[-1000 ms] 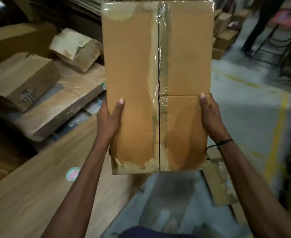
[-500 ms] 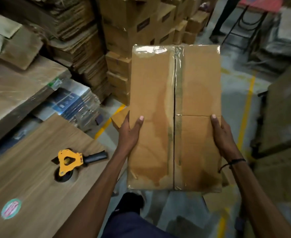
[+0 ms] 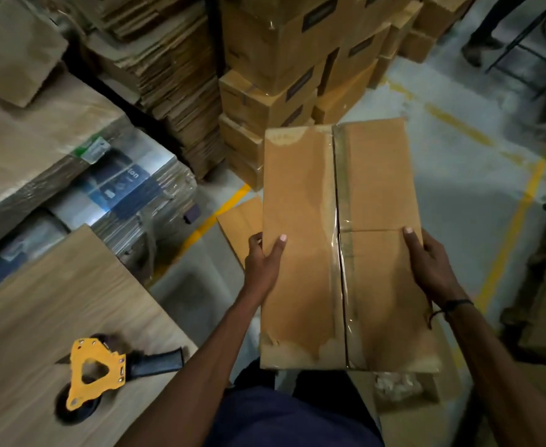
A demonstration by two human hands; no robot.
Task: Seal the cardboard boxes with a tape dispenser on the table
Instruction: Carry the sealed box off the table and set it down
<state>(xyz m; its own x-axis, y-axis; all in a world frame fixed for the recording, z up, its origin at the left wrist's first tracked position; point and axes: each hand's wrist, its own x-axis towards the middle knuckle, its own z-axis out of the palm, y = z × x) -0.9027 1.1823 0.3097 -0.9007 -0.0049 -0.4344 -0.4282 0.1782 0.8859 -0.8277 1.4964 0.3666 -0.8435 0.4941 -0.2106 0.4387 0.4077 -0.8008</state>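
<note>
A long brown cardboard box with clear tape along its centre seam hangs over the floor, right of the table. My left hand grips its left edge, thumb on top. My right hand grips the right edge the same way. The yellow tape dispenser with a black handle lies on the wooden table at the lower left, apart from both hands.
Stacks of sealed boxes and flattened cardboard stand behind. Wrapped bundles sit left of the table. A flat cardboard piece lies on the floor below the box. A person's legs and a metal frame are far right.
The box has come down and to the right, away from the table and over the floor. The view has tilted down, so the tape dispenser now shows at the lower left.
</note>
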